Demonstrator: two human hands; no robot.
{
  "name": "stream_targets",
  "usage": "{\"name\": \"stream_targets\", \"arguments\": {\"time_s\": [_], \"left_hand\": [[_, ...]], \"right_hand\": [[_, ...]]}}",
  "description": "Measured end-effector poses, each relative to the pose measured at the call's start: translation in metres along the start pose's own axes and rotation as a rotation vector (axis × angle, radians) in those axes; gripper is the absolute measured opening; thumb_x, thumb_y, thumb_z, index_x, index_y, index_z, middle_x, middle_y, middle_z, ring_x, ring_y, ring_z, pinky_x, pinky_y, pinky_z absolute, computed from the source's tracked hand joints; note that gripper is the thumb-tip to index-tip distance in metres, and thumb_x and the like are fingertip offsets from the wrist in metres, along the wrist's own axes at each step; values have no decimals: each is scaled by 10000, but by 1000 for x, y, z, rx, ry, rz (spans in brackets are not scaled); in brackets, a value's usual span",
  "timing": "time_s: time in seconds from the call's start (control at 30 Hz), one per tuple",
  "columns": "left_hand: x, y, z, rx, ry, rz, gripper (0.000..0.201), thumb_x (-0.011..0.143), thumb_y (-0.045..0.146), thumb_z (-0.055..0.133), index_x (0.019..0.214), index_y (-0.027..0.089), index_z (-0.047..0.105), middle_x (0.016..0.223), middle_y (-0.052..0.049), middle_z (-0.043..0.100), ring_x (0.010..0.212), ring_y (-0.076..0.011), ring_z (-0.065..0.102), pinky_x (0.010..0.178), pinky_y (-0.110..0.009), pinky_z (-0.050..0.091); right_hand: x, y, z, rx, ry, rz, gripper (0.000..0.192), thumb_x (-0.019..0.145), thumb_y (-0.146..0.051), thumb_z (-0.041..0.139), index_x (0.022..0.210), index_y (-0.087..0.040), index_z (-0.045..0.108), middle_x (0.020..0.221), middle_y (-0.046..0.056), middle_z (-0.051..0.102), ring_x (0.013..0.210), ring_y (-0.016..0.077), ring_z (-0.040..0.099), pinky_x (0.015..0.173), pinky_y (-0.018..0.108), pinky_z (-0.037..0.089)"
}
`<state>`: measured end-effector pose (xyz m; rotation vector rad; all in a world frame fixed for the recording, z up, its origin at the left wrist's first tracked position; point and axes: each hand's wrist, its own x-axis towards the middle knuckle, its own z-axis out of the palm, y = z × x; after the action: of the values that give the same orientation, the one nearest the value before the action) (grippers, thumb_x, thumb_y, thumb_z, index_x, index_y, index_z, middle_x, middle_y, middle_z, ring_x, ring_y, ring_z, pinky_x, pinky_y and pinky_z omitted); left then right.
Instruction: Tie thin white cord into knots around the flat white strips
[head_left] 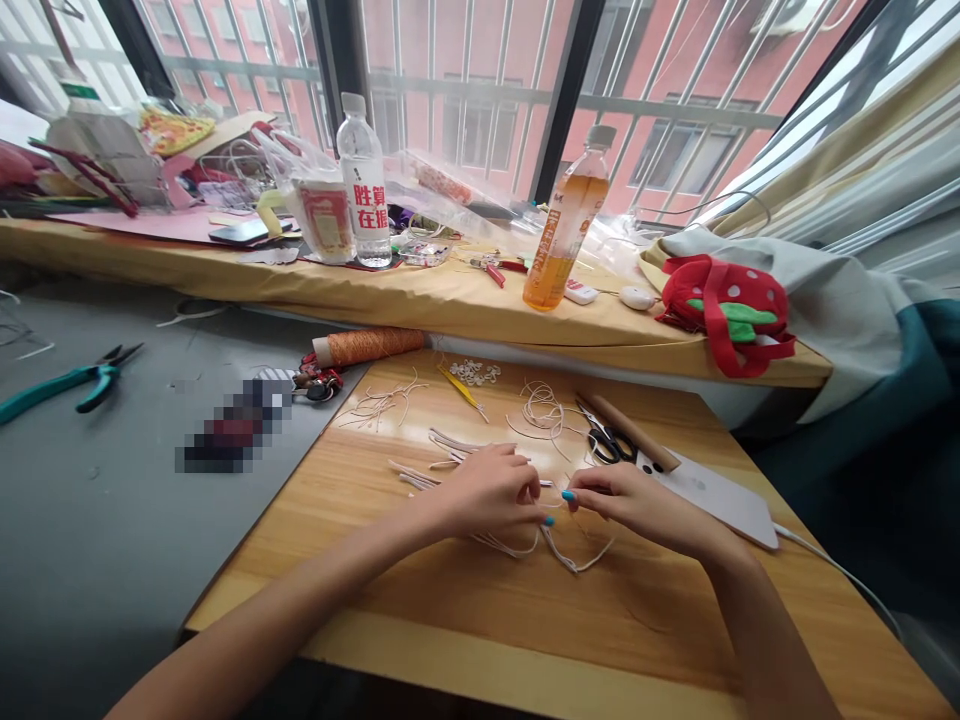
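Left hand (491, 492) and right hand (626, 500) pinch 1 pale cord (570, 560) between fingertips, loops trailing beneath both. Scissors (609, 440) lie just beyond the right hand. Recommended: keep tension even, fingertips close.

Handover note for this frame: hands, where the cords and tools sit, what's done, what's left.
Left hand and right hand meet at the fingertips, pinching a pale cord on the wooden board; its loop lies on the board below the hands.
Cut cord pieces lie behind the left hand, a tangle of cord further back.
Scissors lie by the right hand, untouched; orange thread spool at the board's far edge.
Done: several pieces lie cut.
Left: cannot tell what is being made, or how far along.
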<state>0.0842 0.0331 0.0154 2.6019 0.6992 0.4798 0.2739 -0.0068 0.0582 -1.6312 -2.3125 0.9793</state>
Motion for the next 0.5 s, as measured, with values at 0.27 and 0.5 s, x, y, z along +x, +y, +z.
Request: {"name": "stream_targets", "arguments": {"time_s": [0.27, 0.5], "left_hand": [[-1, 6, -4, 53, -19, -37, 122, 745, 190, 482, 798, 150, 585, 795, -44, 606, 766, -163, 510, 698, -273, 384], [-4, 9, -7, -21, -86, 21, 384, 682, 374, 595, 983, 150, 513, 942, -74, 555, 914, -204, 471, 779, -301, 380]], "right_hand": [[-7, 6, 12, -33, 48, 46, 294, 802, -345, 397, 626, -174, 558, 631, 7, 554, 605, 138, 469, 544, 241, 343], [-20, 3, -2, 119, -3, -44, 282, 803, -384, 409, 702, -195, 592, 697, 10, 580, 661, 140, 498, 605, 240, 365]]}}
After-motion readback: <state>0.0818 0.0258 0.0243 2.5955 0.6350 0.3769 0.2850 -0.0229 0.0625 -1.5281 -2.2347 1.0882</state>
